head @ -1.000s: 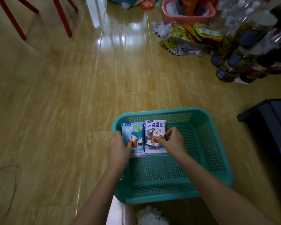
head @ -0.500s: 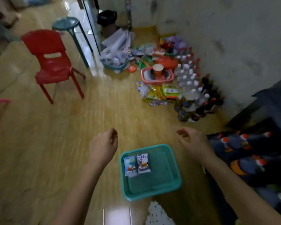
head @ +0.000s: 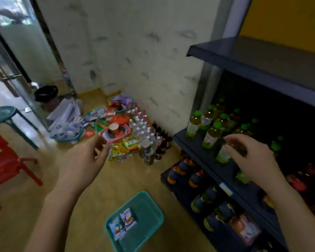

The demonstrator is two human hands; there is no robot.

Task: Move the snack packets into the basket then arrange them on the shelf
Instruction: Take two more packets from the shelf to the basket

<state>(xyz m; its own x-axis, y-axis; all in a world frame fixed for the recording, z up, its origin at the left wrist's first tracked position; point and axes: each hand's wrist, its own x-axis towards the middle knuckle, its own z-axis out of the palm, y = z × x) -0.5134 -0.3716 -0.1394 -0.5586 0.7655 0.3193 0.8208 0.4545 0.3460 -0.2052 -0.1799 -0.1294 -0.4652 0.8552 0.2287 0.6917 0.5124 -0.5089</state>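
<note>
- Teal plastic basket [head: 149, 210] stands on the floor [head: 35, 215], near the foot of the shelf [head: 253, 59].
- Two snack packets [head: 123, 223] lie flat and side by side in the left end of the basket. The rest of its mesh bottom is bare.
- Loading stage: judged started but not complete. A loose pile [head: 122, 148] of further packets lies on the floor by the wall [head: 144, 51], well apart from the basket.
- Shelf stage: judged not started. No packet from the basket is on any board in view. The upper board is bare where visible, and the middle board carries green-capped bottles [head: 213, 131].
- Left hand [head: 84, 160]: raised well above the basket, fingers loosely curled, empty.
- Right hand [head: 253, 157]: raised in front of the green-capped bottles, fingers hanging relaxed, with nothing visibly held.
- Limits of the view:
- Motion blur softens everything, so the print on the packets is unreadable and the pile cannot be counted.
- Contact between the right fingertips and a bottle behind them cannot be determined.
- The shelf's right side is cut off by the frame edge, and its deeper interior is too dark to inspect.
- The near corner of the basket runs off the bottom edge.
</note>
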